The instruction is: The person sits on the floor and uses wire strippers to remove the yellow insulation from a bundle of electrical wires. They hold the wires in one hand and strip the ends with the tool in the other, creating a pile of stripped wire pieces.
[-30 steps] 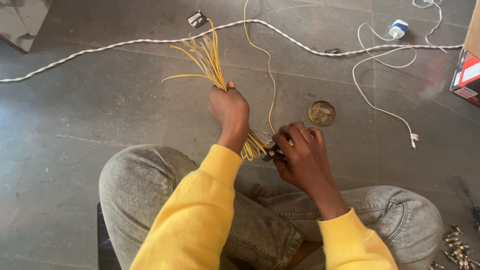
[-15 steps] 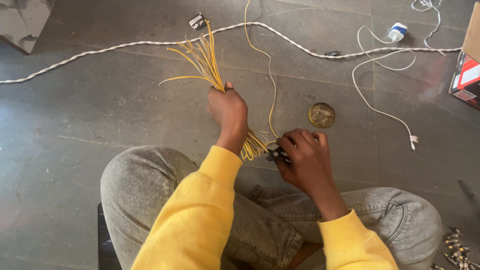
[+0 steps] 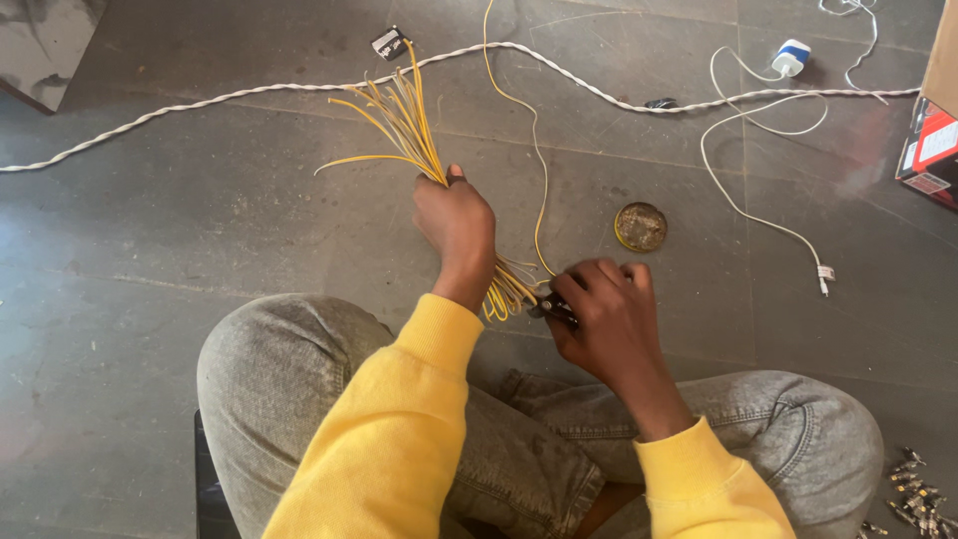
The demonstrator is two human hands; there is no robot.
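My left hand [image 3: 457, 222] is closed in a fist around a bundle of yellow wires [image 3: 399, 125], near the middle of the scene. The far ends of the wires fan out beyond my fist over the grey stone floor [image 3: 150, 250], and the near ends splay out below my wrist, just above my knee. My right hand [image 3: 609, 314] is wrapped around a small dark cutting tool [image 3: 555, 308], whose tip sits right at the near ends of the bundle; I cannot tell whether its blades are touching a wire. One long single yellow wire [image 3: 534, 150] runs from that spot up to the far edge. I sit cross-legged in grey jeans [image 3: 299, 369] and a yellow sweatshirt [image 3: 399, 439]. Just to the right of my hands lies a round rusty tin lid [image 3: 641, 227]. A twisted white cord [image 3: 249, 95] crosses the far floor, a thin white cable [image 3: 738, 200] loops at the right, and small metal connectors [image 3: 913, 489] lie near right.
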